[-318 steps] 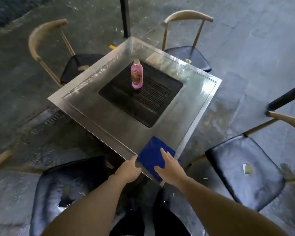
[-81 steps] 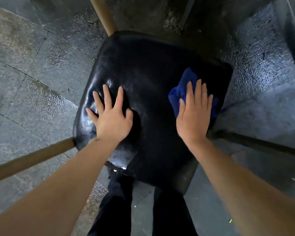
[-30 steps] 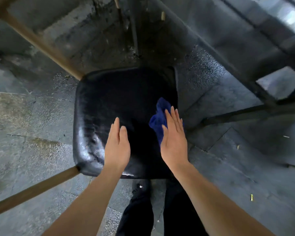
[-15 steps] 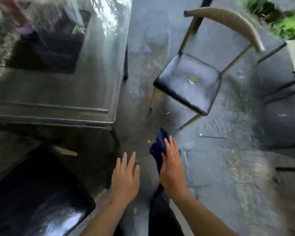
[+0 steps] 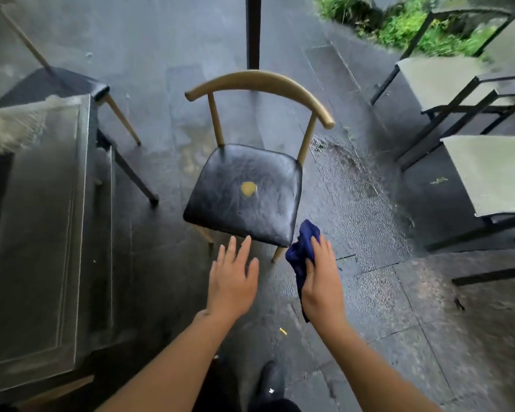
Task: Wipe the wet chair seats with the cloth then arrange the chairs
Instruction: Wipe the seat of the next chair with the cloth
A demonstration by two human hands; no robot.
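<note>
Wet grey stone paving (image 5: 369,286) covers the ground of this outdoor place, and it looks darker and shiny around the chair in the middle. That chair (image 5: 244,191) has a black padded seat, thin gold-coloured legs and a curved gold backrest, and it faces the person. On the seat, a little beyond its centre, lies a small yellow leaf (image 5: 248,188). Behind the chair a dark post (image 5: 253,31) stands upright on the paving. To the left of the chair is the metal bench (image 5: 39,227), with its top blurred, and beyond the bench a second chair (image 5: 57,84) with a black seat is partly tucked at its far side. To the right of the chair stand grey mesh seats with black frames (image 5: 473,120), well apart from it, and green plants (image 5: 405,22) grow behind them. The left hand (image 5: 232,281) is stretched toward the front edge of the chair seat with the fingers straight and spread; it holds nothing and is near the edge, not touching it. The right hand (image 5: 321,281) grips a crumpled blue cloth (image 5: 302,251), which is just beside the front right corner of the seat, above the paving. Below, a dark shoe (image 5: 269,379) of the person is visible on the ground.
</note>
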